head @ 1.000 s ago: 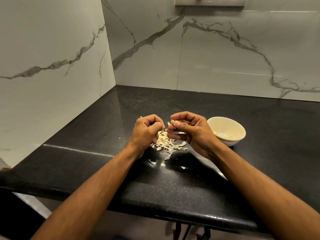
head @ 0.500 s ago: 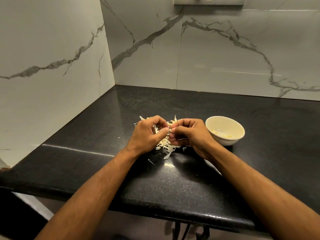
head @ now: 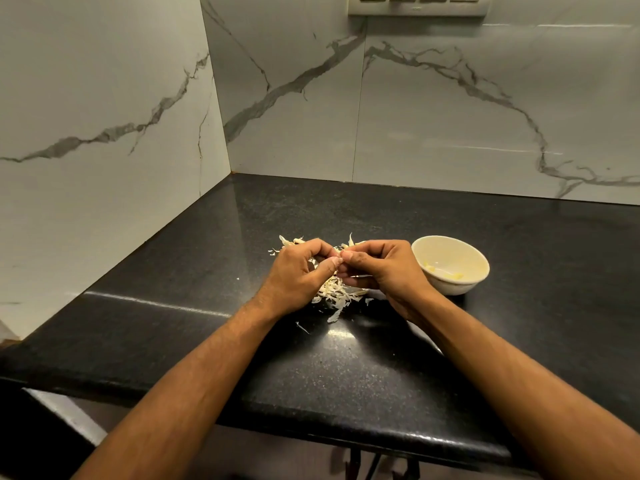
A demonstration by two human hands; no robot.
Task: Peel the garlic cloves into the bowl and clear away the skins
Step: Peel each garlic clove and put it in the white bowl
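Garlic skins (head: pixel 337 292) lie in a loose pale heap on the black desk (head: pixel 242 358), right under my two hands, with a few stray flakes scattered just in front of the heap and a few more poking out behind my knuckles. My left hand (head: pixel 299 275) has its fingers curled in and its thumb stretched toward the right hand, so that the thumb tip meets the right fingertips. My right hand (head: pixel 379 268) is curled the same way, fingertips bunched together at that meeting point. Both hands seem to be pinching something small between them, probably a garlic clove, but it is hidden by the fingers and I cannot tell for sure what it is.

A cream bowl (head: pixel 478 271) stands upright on the desk just to the right of my right hand, close to it but not touching as far as I can see. Inside it I can make out a couple of pale yellowish pieces lying on the bottom.

Marble-look wall tiles (head: pixel 450 116) rise behind and to the left of the desk, and a switch plate (head: pixel 419 6) sits at the top edge of the view.
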